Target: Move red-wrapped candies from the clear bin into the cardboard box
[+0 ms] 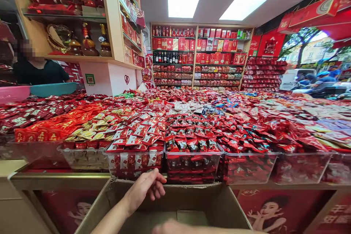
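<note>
My left hand (144, 189) hovers over the far left part of an open cardboard box (233, 204), its fingers loosely curved and apart with nothing visible in them. My right hand (174, 226) is low at the bottom edge, over the box; it is blurred and its fingers are hidden. Just beyond the box, clear plastic bins hold small wrapped packets. Nearest my left hand is a bin of red-and-white packets (137, 159); to its right sits a bin of red-and-black packets (192, 162).
More bins of red packets (249, 168) line the counter on both sides. Behind are shelves (196, 58) of bottles and boxes. A person (40, 71) is at the far left near a teal basin (53, 89). A street shows at right.
</note>
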`<state>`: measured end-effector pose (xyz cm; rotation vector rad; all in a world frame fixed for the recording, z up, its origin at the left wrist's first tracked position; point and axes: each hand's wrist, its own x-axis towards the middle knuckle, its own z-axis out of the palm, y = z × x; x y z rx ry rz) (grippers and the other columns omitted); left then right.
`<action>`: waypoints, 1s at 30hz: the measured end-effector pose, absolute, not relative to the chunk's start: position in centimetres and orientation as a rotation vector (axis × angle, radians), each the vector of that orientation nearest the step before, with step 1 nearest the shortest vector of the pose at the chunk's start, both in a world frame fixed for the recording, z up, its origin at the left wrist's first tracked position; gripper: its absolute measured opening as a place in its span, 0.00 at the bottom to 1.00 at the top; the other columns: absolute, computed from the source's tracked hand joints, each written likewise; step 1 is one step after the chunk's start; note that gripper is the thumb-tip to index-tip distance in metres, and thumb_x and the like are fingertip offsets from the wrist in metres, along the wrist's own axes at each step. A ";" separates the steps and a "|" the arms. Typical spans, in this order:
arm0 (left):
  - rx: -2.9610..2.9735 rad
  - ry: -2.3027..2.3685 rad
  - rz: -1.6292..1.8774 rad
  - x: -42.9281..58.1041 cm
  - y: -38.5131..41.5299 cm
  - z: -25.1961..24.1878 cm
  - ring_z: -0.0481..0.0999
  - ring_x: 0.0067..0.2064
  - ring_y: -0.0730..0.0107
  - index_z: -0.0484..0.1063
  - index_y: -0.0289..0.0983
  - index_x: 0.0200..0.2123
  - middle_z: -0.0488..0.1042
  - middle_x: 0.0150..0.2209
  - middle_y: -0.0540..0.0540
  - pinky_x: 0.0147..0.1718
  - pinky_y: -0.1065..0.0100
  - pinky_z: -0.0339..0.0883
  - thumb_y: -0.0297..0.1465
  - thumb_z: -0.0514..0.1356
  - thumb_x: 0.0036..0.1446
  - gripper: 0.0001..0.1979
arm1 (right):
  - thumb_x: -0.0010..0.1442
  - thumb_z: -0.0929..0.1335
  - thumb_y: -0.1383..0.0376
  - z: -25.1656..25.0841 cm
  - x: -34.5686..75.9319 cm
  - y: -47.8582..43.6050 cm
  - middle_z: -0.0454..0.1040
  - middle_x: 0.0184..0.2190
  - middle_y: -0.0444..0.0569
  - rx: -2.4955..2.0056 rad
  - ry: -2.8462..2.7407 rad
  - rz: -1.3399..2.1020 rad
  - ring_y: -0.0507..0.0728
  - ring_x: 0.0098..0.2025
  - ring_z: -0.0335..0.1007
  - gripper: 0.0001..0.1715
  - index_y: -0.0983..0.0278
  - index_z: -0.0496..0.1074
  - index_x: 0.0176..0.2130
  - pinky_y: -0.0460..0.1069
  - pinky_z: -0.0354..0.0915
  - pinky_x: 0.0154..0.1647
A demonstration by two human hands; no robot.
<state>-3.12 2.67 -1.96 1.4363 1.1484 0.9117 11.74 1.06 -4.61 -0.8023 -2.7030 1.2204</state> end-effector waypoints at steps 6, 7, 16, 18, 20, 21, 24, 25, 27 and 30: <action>1.486 1.170 0.966 -2.5 2.6 -1.7 0.67 0.21 0.74 0.71 0.34 0.29 0.70 0.20 0.52 0.18 0.74 0.57 0.46 0.53 0.49 0.20 | 0.58 0.53 0.57 -5.0 13.1 4.0 0.65 0.16 0.42 -0.910 -1.609 1.699 0.47 0.15 0.59 0.17 0.67 0.60 0.31 0.43 0.57 0.17; 1.507 1.180 0.976 -2.3 2.6 -1.8 0.66 0.21 0.75 0.71 0.35 0.28 0.69 0.19 0.54 0.19 0.74 0.57 0.43 0.57 0.47 0.16 | 0.57 0.53 0.55 -5.1 13.2 4.2 0.65 0.15 0.41 -0.912 -1.513 1.726 0.48 0.14 0.60 0.18 0.66 0.58 0.30 0.43 0.57 0.17; 1.534 1.194 0.970 -1.5 2.6 -2.3 0.61 0.20 0.78 0.67 0.35 0.34 0.65 0.19 0.56 0.20 0.74 0.55 0.38 0.56 0.50 0.12 | 0.52 0.55 0.43 -6.2 12.7 4.1 0.64 0.11 0.40 -0.964 -1.468 1.573 0.46 0.09 0.56 0.29 0.66 0.59 0.29 0.40 0.48 0.10; 1.529 1.190 0.959 -1.6 2.7 -2.5 0.60 0.20 0.79 0.66 0.35 0.35 0.64 0.20 0.56 0.20 0.75 0.55 0.38 0.55 0.51 0.13 | 0.51 0.55 0.43 -6.3 12.6 4.2 0.63 0.10 0.40 -0.934 -1.403 1.638 0.46 0.09 0.54 0.28 0.66 0.57 0.29 0.40 0.47 0.09; 1.529 1.190 0.937 -1.7 2.8 -2.5 0.59 0.19 0.79 0.65 0.35 0.37 0.64 0.20 0.56 0.19 0.75 0.53 0.39 0.53 0.52 0.14 | 0.50 0.55 0.42 -6.6 12.6 4.2 0.63 0.09 0.39 -0.905 -1.385 1.658 0.46 0.09 0.54 0.29 0.66 0.57 0.29 0.40 0.48 0.09; 1.533 1.191 0.918 -1.8 2.8 -2.5 0.59 0.19 0.79 0.64 0.35 0.37 0.63 0.20 0.57 0.18 0.75 0.53 0.40 0.53 0.52 0.14 | 0.50 0.56 0.42 -6.7 12.6 4.3 0.63 0.09 0.39 -0.896 -1.385 1.654 0.46 0.09 0.54 0.29 0.66 0.57 0.28 0.40 0.48 0.10; 1.573 1.180 0.836 -2.1 2.7 -2.1 0.62 0.20 0.77 0.65 0.35 0.39 0.64 0.18 0.57 0.21 0.74 0.55 0.37 0.57 0.50 0.15 | 0.49 0.57 0.42 -7.2 12.6 4.4 0.62 0.10 0.39 -0.856 -1.388 1.644 0.46 0.10 0.56 0.30 0.66 0.58 0.28 0.40 0.50 0.10; 1.591 1.175 0.806 -2.1 2.6 -1.9 0.63 0.22 0.76 0.66 0.34 0.39 0.65 0.19 0.57 0.23 0.73 0.57 0.36 0.59 0.48 0.16 | 0.49 0.57 0.41 -7.4 12.6 4.5 0.62 0.10 0.39 -0.838 -1.390 1.650 0.46 0.10 0.56 0.30 0.66 0.59 0.28 0.40 0.51 0.10; 1.614 1.167 0.752 -2.1 2.6 -1.6 0.65 0.24 0.74 0.68 0.34 0.38 0.68 0.20 0.55 0.27 0.72 0.58 0.32 0.61 0.45 0.15 | 0.49 0.56 0.41 -7.8 12.6 4.6 0.63 0.11 0.40 -0.818 -1.408 1.647 0.46 0.10 0.56 0.31 0.67 0.59 0.29 0.40 0.51 0.10; 1.611 1.179 0.712 -2.0 2.6 -1.4 0.66 0.25 0.73 0.70 0.33 0.38 0.70 0.21 0.54 0.27 0.71 0.58 0.30 0.60 0.46 0.14 | 0.49 0.56 0.41 -8.1 12.7 4.7 0.63 0.11 0.40 -0.831 -1.452 1.621 0.46 0.10 0.56 0.31 0.67 0.59 0.29 0.40 0.49 0.10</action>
